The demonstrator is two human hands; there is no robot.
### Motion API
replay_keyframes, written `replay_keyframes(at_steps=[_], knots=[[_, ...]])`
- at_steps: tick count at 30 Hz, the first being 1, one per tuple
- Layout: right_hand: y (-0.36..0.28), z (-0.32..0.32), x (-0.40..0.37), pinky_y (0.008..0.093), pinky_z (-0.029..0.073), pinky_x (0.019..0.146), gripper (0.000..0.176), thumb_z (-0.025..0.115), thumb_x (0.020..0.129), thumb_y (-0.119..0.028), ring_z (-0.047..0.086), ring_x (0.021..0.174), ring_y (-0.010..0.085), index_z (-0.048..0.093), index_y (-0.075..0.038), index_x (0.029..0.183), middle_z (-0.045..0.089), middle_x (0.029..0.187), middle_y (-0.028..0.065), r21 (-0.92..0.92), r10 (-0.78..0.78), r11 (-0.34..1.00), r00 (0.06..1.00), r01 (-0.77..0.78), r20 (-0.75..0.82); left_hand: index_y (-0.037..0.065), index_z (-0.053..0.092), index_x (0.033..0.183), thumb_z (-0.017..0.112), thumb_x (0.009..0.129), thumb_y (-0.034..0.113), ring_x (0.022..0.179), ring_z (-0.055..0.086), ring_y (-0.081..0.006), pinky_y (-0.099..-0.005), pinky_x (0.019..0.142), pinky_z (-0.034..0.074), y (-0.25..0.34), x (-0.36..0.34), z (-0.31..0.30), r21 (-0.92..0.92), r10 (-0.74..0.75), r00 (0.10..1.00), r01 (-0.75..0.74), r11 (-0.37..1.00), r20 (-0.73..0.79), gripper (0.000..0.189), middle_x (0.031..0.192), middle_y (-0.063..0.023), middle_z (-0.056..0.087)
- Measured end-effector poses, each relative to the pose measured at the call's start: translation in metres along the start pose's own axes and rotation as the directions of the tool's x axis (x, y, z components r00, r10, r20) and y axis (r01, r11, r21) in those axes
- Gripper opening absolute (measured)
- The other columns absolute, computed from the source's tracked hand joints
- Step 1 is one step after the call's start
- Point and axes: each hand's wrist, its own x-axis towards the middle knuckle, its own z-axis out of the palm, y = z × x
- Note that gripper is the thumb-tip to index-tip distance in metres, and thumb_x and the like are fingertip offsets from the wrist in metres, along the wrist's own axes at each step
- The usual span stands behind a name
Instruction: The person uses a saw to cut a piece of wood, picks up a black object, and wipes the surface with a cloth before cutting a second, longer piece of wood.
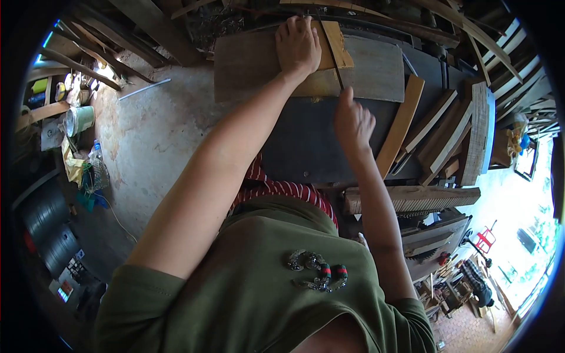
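Note:
My left hand (299,52) lies palm down on a yellowish wood piece (334,36), its fingers stretched toward the far edge and slightly apart. This piece rests on a wide grey-brown board (247,70) on the dark worktable (294,138). My right hand (355,122) is closed at the near end of a long, thin, dark file-like tool (333,56), the thumb along it. The tool slants away over the wood piece, just right of my left hand. Its handle is hidden in my fist.
A yellow-brown plank (401,126) and several rough boards (441,132) lie to the right. A ridged wooden beam (412,200) sits nearer me. Timber leans at upper left, above the concrete floor (159,123). A bucket (79,120) stands left. Another person (478,282) is at lower right.

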Motion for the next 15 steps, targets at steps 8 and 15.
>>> replay_keyframes(at_steps=[8, 15], knots=[[0.006, -0.012, -0.026, 0.0466, 0.052, 0.064, 0.019, 0.049, 0.09, -0.014, 0.07, 0.071, 0.0343, 0.048, -0.009, 0.108, 0.069, 0.07, 0.0141, 0.013, 0.057, 0.998, 0.989, -0.06, 0.139, 0.013, 0.051, 0.13, 0.047, 0.099, 0.028, 0.117, 0.047, -0.0332, -0.0461, 0.102, 0.037, -0.002, 0.001, 0.001, -0.011, -0.002, 1.0, 0.002, 1.0, -0.024, 0.034, 0.126, -0.0122, 0.049], [-0.014, -0.005, 0.036, 0.0468, 0.053, 0.063, 0.018, 0.051, 0.089, -0.013, 0.07, 0.07, 0.0347, 0.05, -0.008, 0.106, 0.069, 0.071, 0.0145, 0.051, -0.032, 0.998, 0.999, 0.034, -0.039, 0.01, 0.053, 0.128, 0.048, 0.097, 0.025, 0.122, 0.044, -0.0317, -0.0447, 0.106, 0.033, -0.001, 0.001, -0.001, 0.002, 0.0, 1.0, 0.0, 1.0, 0.004, 0.035, 0.125, -0.0135, 0.048]])
